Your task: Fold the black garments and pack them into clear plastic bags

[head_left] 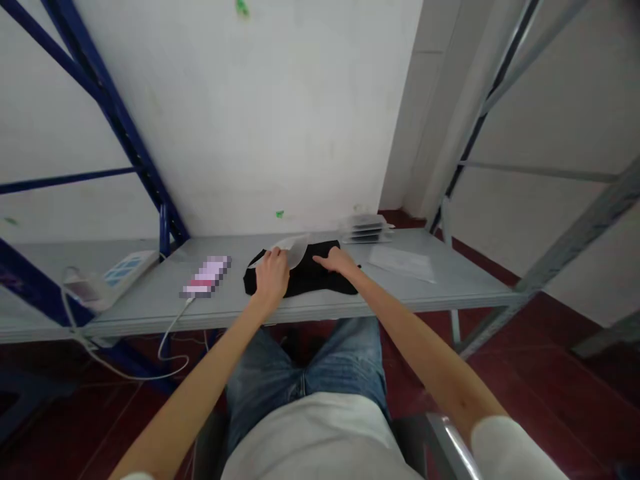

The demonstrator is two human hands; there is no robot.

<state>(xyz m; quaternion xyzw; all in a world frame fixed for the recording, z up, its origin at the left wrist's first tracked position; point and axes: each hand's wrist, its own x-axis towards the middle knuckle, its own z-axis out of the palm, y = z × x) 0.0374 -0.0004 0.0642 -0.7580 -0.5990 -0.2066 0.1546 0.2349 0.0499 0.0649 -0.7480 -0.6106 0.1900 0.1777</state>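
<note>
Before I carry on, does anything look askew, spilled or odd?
The cable: it runs from the phone over the table's front edge and hangs in a loose loop, which might snag. The wall has stray green marks. Around the left hand, right hand and black cloth, no spill or damage shows.

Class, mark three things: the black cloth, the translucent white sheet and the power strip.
Black cloth [306, 277]: head view, on its uncovered middle.
Translucent white sheet [299, 248]: head view, on its broad exposed part.
Power strip [127, 268]: head view, on its top face.
</note>
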